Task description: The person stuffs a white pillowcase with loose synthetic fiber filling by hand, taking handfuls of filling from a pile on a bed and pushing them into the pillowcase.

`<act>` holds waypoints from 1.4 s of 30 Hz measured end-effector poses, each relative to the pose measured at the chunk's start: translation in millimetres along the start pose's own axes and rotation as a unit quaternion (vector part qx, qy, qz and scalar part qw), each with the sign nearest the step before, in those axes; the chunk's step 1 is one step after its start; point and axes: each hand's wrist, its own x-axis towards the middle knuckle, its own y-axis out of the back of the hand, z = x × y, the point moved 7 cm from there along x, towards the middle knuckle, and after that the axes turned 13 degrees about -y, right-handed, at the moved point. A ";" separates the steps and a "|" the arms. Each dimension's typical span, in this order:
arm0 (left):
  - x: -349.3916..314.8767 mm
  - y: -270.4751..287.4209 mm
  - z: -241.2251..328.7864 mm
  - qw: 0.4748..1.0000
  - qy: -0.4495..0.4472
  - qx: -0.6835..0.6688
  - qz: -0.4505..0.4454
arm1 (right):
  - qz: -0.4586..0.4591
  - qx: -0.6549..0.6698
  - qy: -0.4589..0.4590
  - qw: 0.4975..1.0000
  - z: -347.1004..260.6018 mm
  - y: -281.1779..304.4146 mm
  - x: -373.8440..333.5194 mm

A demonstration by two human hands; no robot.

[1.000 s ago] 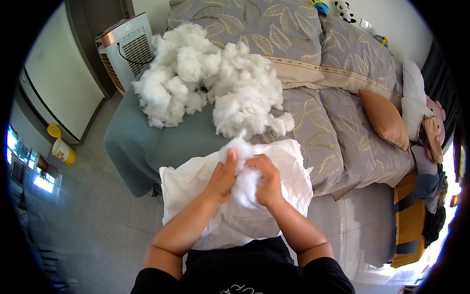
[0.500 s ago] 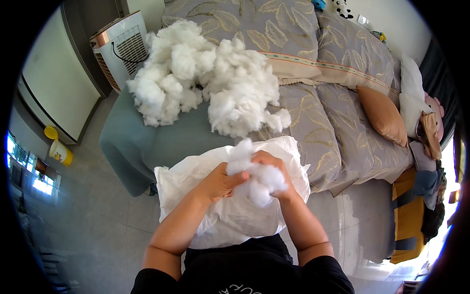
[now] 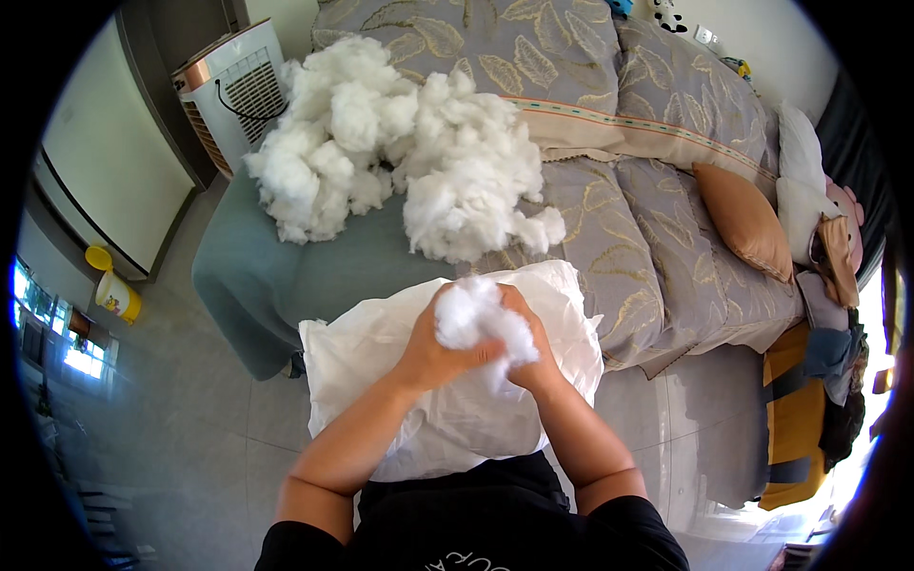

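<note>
Between my two hands is a clump of white fiberfill stuffing (image 3: 481,319). My left hand (image 3: 433,347) closes around its left side, thumb lying across the front. On the other side my right hand (image 3: 535,347) grips it, with part of its fingers hidden behind the fluff. Both hands are above a white fabric cover (image 3: 362,366) spread over my lap. Beyond it, a large heap of loose fiberfill (image 3: 466,181) sits on the sofa.
The sofa (image 3: 657,257) has a grey leaf-patterned cover, with a blue-green cloth (image 3: 257,276) at its left end. A brown cushion (image 3: 743,224) lies at right. A white air cooler (image 3: 243,90) stands at far left, a yellow-lidded bin (image 3: 116,297) on the floor.
My hands have drawn together and moved slightly away from me. The fiberfill clump, stretched out before, is now bunched more compactly between them.
</note>
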 end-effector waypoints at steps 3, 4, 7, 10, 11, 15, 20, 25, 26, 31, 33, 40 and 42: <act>-6.1 20.7 -7.8 0.988 0.025 0.139 0.064 | 0.041 -0.147 0.078 0.985 -4.5 -3.7 -1.8; -7.5 24.6 -7.1 0.983 0.004 0.174 0.055 | 0.047 -0.139 0.084 0.986 -6.4 -2.4 -3.5; -16.1 39.1 -20.5 0.982 0.064 -0.003 0.178 | 0.059 -0.083 0.054 0.993 -7.1 4.9 -4.0; -19.9 52.1 -32.0 0.917 0.077 -0.188 0.344 | 0.091 0.058 -0.058 0.992 13.0 31.5 -0.6; -18.9 58.5 -31.6 0.915 0.088 -0.176 0.353 | 0.123 0.112 -0.087 0.982 15.7 44.1 -0.4; -15.3 65.5 -29.9 0.911 0.128 -0.193 0.343 | 0.179 0.199 -0.099 0.958 10.1 63.2 -1.0; -16.4 18.3 -20.7 0.952 0.203 -0.182 0.139 | 0.094 0.107 -0.114 0.983 15.3 13.6 -5.4; -26.3 23.5 -31.5 0.944 0.133 -0.206 0.218 | 0.056 0.020 -0.036 0.998 15.9 7.7 4.5; -32.2 30.2 -40.1 0.939 0.136 -0.211 0.234 | 0.060 0.035 -0.051 0.996 17.9 11.9 3.5; -37.3 59.3 -47.4 0.906 0.153 -0.246 0.309 | 0.141 0.153 -0.165 0.964 36.0 56.5 -3.8; -37.2 61.8 -48.6 0.902 0.189 -0.248 0.299 | 0.151 0.215 -0.197 0.944 34.6 63.1 -5.6; -28.9 12.7 -41.1 0.980 0.152 -0.089 0.091 | 0.028 -0.070 0.037 0.996 -22.5 0.3 -11.6; -20.4 7.6 -26.8 0.991 0.124 -0.034 0.039 | 0.063 -0.041 0.025 0.997 -0.7 15.5 -9.9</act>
